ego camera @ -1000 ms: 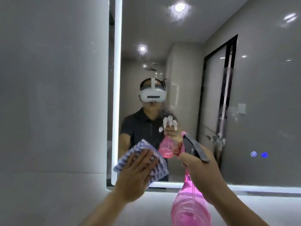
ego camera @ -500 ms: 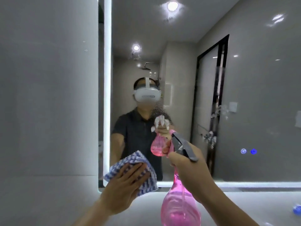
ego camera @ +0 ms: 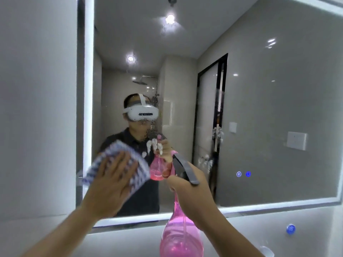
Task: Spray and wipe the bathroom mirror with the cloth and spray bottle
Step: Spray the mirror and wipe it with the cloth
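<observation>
While most of the big mirror point(ego camera: 259, 108) looks dry and unwiped, white foam point(ego camera: 155, 145) sits mid-glass. Right hand point(ego camera: 187, 190) squeezes the pink spray bottle point(ego camera: 181, 238). Left hand point(ego camera: 109, 184) presses the checked cloth point(ego camera: 137, 173) flat, low on the left. Wiping seems just begun.

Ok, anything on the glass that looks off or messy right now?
White foam blobs and fine droplets cling to the mirror just right of the cloth, unwiped; a second smeary patch sits further right. Nothing looks damaged.
</observation>
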The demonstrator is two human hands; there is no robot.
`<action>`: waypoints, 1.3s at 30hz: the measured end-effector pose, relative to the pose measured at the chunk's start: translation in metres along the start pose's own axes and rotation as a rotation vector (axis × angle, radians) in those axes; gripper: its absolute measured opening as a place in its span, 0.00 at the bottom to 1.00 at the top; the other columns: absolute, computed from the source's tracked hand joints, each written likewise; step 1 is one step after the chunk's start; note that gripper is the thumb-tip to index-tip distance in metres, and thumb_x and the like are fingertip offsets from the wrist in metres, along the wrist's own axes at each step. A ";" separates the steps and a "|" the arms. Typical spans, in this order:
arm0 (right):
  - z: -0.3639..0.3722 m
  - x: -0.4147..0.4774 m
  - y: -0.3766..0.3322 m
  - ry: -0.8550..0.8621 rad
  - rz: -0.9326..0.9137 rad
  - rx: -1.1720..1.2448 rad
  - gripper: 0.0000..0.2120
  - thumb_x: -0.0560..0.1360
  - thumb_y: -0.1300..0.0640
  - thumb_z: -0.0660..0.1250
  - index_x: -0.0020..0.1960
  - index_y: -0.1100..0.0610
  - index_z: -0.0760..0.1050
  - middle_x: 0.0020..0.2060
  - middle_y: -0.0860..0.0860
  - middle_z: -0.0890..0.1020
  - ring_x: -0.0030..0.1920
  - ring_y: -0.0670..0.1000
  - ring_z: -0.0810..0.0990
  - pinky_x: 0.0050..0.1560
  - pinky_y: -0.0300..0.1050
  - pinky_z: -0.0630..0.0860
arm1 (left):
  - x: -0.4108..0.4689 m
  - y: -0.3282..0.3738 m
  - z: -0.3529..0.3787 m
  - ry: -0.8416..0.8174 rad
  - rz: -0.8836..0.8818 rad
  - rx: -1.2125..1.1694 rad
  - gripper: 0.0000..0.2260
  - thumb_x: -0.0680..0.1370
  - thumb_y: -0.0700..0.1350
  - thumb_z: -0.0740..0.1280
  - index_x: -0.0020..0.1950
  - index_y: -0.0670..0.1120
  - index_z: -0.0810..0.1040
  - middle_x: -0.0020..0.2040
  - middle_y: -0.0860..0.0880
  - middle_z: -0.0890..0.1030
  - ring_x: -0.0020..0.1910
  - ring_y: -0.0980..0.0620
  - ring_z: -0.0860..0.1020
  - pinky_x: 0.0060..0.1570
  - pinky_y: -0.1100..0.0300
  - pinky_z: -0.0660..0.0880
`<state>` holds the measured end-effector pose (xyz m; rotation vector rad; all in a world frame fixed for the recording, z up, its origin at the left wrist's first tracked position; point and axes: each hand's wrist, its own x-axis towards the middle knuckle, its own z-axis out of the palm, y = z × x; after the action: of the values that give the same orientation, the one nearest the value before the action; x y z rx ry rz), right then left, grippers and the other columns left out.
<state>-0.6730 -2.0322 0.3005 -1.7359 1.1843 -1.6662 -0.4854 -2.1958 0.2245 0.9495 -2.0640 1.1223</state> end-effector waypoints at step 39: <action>-0.021 -0.003 -0.013 -0.023 -0.090 -0.012 0.04 0.64 0.67 0.60 0.32 0.61 0.67 0.18 0.43 0.67 0.20 0.41 0.61 0.21 0.28 0.60 | 0.055 -0.011 -0.025 0.337 -0.285 -0.140 0.30 0.75 0.48 0.66 0.74 0.42 0.58 0.75 0.37 0.55 0.73 0.37 0.53 0.70 0.40 0.50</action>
<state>-0.6892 -2.0179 0.3122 -1.8359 1.1230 -1.6886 -0.5033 -2.1947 0.2828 0.8840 -1.6533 0.9043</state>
